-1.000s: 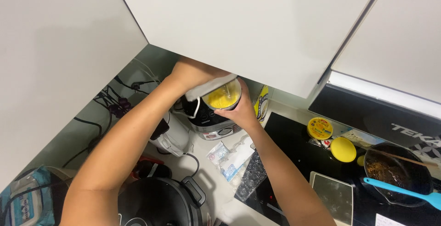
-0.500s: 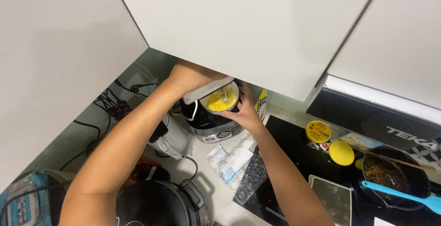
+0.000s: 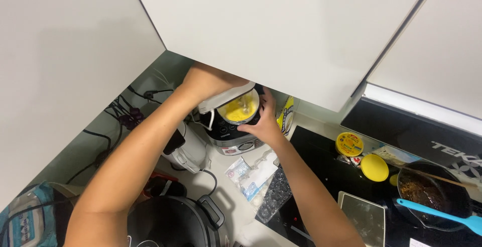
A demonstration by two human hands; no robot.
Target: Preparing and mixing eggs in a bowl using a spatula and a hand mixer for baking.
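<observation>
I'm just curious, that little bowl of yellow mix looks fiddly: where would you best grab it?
By its outer wall, from the right side, as the right hand does now. The bowl is round, open-topped and full of yellow mix, and the left hand works a white hand mixer into it from the left.

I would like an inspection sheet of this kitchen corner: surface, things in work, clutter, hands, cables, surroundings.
Surface: pale countertop joined to a black glass hob.
Job's things: round cup of yellow liquid over a black and silver appliance; white hand mixer dips in it.
Clutter: clear plastic packets, yellow round lids, dark pan with a blue spatula.
Hands: left hand grips the mixer; right hand steadies the cup.
Cables: black cords along the wall.
Surroundings: white wall cabinets overhead.
</observation>
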